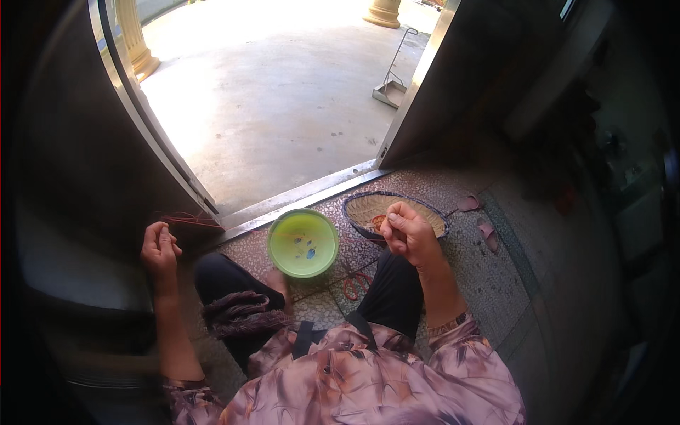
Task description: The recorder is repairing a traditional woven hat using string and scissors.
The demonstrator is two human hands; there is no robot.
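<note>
Head view shows a red thread [202, 222] running across a green bowl [304, 272], which stands on the speckled floor [315, 312] between the knees. Taking this bowl as the clock's centre, the left hand [161, 249] is at nine o'clock; its grip is closed, with the thread pinched between thumb and finger. At three o'clock the right hand [413, 236] has also its fingers closed, and the faint line reaches them, so it seems to grip the same thread. Some loose strands hang at half past nine, near the door frame [161, 142].

In my judgement, these strands could tangle if they go slack, or catch on the frame's edge. A strong pull could break so thin a thread. Between two and three o'clock, the woven basket [365, 207] lies partly under the right hand, and its rim could snag a lowered thread. Red loops [346, 286] lie at half past four, perhaps scissors handles.

About the edges: the metal sill [301, 200] passes close beyond the bowl at twelve o'clock. The left arm has little room toward the dark panel; toward three and four o'clock, the right one has more.
</note>
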